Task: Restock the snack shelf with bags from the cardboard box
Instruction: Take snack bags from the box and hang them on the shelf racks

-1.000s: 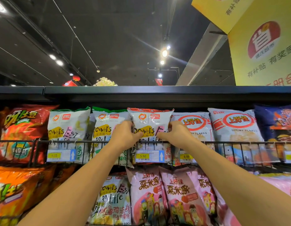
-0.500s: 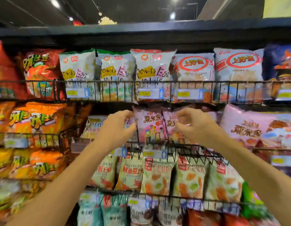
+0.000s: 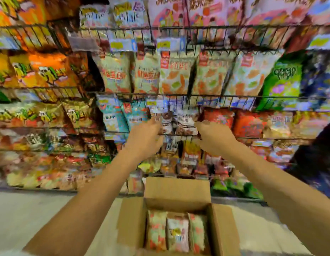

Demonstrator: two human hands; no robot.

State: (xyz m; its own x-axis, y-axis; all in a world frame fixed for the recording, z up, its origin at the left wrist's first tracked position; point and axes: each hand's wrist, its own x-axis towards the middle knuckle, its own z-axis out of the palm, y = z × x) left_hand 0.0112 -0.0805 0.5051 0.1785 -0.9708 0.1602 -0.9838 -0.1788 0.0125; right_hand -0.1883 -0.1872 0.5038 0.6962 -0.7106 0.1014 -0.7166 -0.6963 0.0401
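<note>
While both arms stretch forward, the left hand (image 3: 144, 140) and right hand (image 3: 215, 138) show loosely curled fingers grasping nothing. Just beyond the fingertips stand brown-and-white snack bags (image 3: 186, 122) on the black wire shelf (image 3: 234, 97). Well below them, the open brown cardboard box (image 3: 177, 191) holds three pale red-patterned bags (image 3: 178, 232).
</note>
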